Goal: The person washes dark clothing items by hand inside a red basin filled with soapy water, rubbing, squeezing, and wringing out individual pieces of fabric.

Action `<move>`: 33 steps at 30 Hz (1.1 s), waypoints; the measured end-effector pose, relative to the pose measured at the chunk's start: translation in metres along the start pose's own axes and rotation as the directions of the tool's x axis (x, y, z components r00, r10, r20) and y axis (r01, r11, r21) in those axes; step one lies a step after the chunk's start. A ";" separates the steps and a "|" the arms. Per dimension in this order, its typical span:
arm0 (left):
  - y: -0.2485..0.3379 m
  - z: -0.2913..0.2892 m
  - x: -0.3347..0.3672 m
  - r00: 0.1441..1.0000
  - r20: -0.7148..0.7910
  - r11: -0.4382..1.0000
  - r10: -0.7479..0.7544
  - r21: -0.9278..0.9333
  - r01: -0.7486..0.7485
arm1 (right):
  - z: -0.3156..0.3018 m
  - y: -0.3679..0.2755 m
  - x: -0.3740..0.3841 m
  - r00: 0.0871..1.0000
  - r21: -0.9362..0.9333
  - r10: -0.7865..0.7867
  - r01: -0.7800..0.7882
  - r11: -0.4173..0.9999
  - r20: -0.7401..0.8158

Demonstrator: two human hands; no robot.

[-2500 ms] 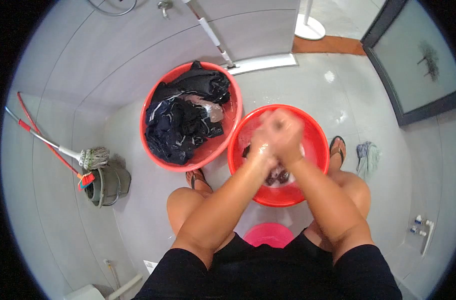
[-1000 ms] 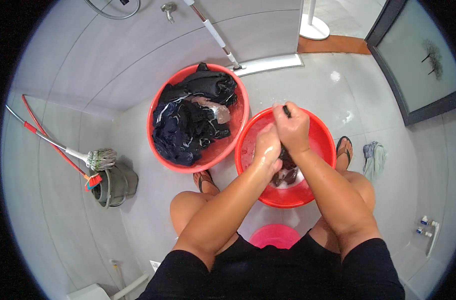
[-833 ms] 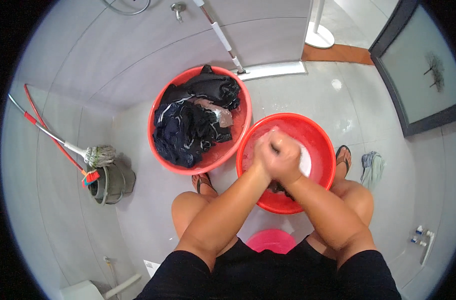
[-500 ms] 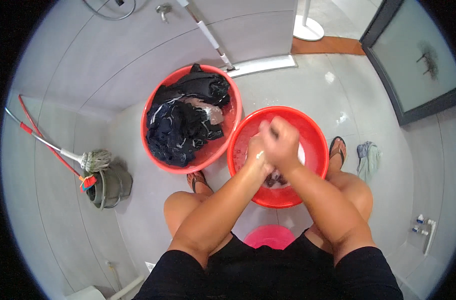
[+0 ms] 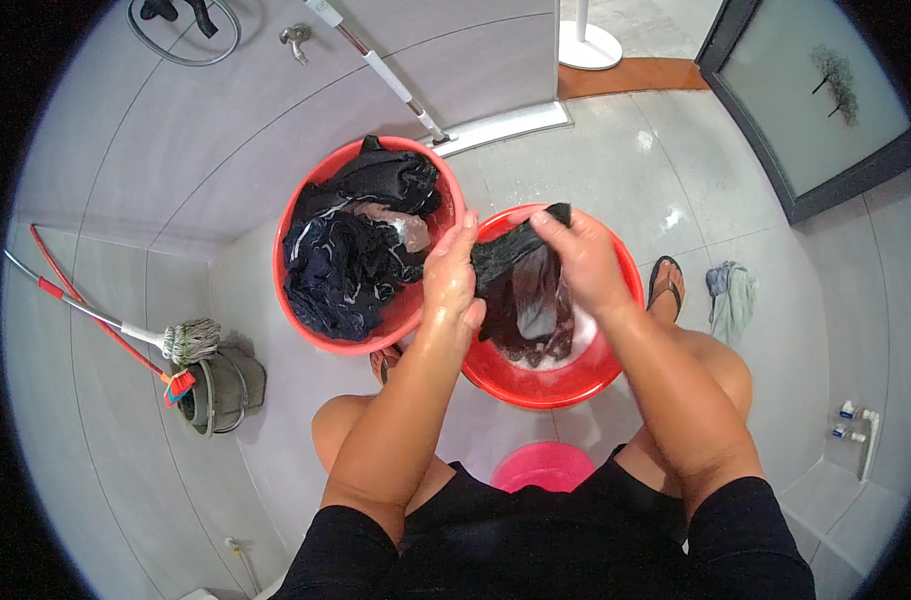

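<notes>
Stretched between my two hands is a wet dark garment (image 5: 535, 285), thin and partly see-through, with a thicker black band along its top. My left hand (image 5: 449, 278) grips the band's left end, fingers pointing up. At the right end my right hand (image 5: 587, 262) pinches the band, its thumb on top and a black tip poking out above. The lower part of the garment hangs into a red basin (image 5: 555, 398) with white suds in it. To the left, a second, larger red basin (image 5: 400, 318) holds a heap of dark clothes (image 5: 345, 260) and a pale pinkish piece (image 5: 400, 226).
A pink basin (image 5: 543, 465) sits between my legs. On the left, a mop (image 5: 190, 340) and a red-handled brush (image 5: 178, 385) lean at a grey bucket (image 5: 237, 390). A pale cloth (image 5: 732, 300) lies on the floor by my right foot. A glass door (image 5: 825, 90) stands at the upper right.
My hands were pressed together over the red basin. Now they are apart, the left one moved leftward, and the dark garment is lifted and spread between them.
</notes>
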State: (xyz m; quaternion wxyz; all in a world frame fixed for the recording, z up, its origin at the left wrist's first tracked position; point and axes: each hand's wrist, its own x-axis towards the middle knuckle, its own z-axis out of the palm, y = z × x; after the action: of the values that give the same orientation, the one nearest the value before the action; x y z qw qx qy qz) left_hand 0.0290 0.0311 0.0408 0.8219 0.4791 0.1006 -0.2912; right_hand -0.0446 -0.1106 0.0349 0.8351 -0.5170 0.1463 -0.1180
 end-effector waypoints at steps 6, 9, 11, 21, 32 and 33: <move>-0.042 -0.018 0.010 0.993 0.067 0.994 -0.097 -0.044 0.100 | 0.065 0.042 -0.021 0.695 -0.663 -0.679 0.625 0.411 0.234; -0.027 0.039 -0.021 0.973 -0.090 0.972 -0.214 0.083 0.221 | 0.021 0.033 0.027 0.838 -0.737 -0.526 0.262 0.623 -0.146; -0.035 -0.003 0.000 1.000 0.019 0.986 0.020 0.166 -0.022 | 0.042 0.041 0.025 0.785 -0.736 -0.618 0.389 0.554 -0.051; -0.051 -0.030 0.010 0.986 0.157 0.996 0.062 -0.071 -0.051 | 0.062 0.038 -0.010 0.822 -0.651 -0.570 0.434 0.623 0.002; -0.001 -0.002 -0.013 0.936 0.327 0.978 -0.128 0.200 0.064 | -0.015 -0.009 0.031 0.979 -0.565 -0.195 0.131 0.815 -0.054; 0.002 -0.008 -0.011 0.956 0.283 0.968 -0.082 0.251 0.008 | -0.016 -0.019 0.025 0.985 -0.545 -0.171 0.126 0.829 -0.032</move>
State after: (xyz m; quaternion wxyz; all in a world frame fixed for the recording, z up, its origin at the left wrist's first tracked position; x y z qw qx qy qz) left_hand 0.0224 0.0434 0.0430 0.7546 0.5274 -0.0475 -0.3875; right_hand -0.0279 -0.1407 0.0424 0.6372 -0.7360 0.1660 -0.1571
